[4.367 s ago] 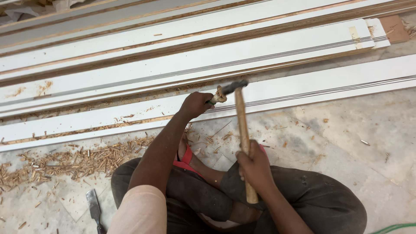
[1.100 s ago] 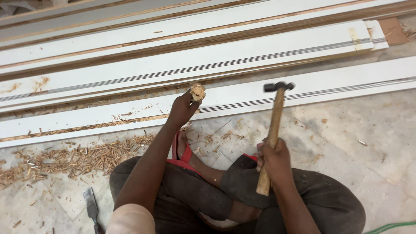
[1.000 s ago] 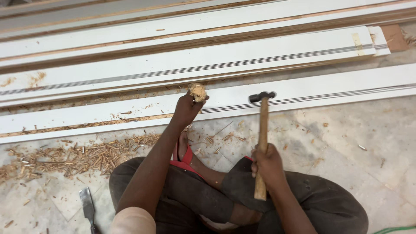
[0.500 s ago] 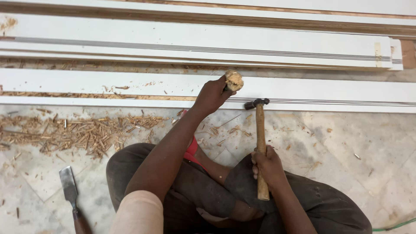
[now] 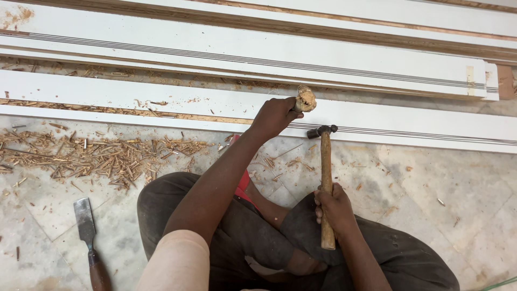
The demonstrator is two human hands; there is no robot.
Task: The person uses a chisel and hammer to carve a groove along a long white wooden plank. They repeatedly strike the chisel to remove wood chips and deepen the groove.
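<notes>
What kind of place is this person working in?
Most likely a carpentry work area set up on a stone floor. Long white grooved boards lie in rows, wood chips litter the tiles, a flat chisel lies nearby, and the right hand holds a hammer.

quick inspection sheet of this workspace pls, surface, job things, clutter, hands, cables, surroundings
surface: pale stone floor, dusty, person seated on it.
job's things: chisel with frayed wooden top, set against the nearest white board; hammer, head just right of the chisel, by the board's near edge.
clutter: wood chips heaped left of the knee; spare chisel flat on the floor, lower left.
hands: left hand shut on the chisel; right hand shut on the hammer handle, low down.
cables: green cord at the lower right corner.
surroundings: more long white boards lying parallel behind.
</notes>
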